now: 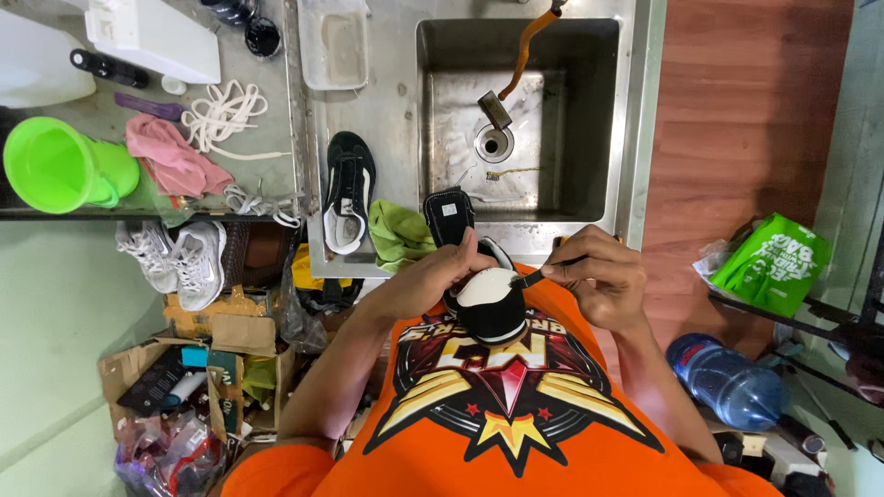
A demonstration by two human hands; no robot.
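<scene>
My left hand [440, 275] grips a black shoe with a white inside [488, 304], held against my orange shirt at the front edge of the steel sink counter [391, 101]. My right hand [597, 274] pinches a small dark brush [537, 273] whose tip touches the shoe's white inner edge. The matching black shoe [348, 190] lies on the counter to the left. A black insole [448, 214] leans at the counter edge next to a green cloth [398, 233].
The sink basin [562, 110] has an orange hose [527, 41] over it. White laces [221, 115], a pink cloth [172, 156] and a green jug [60, 166] lie left. Grey sneakers [180, 258], boxes below. A blue water bottle [727, 382] and a green bag [772, 262] sit right.
</scene>
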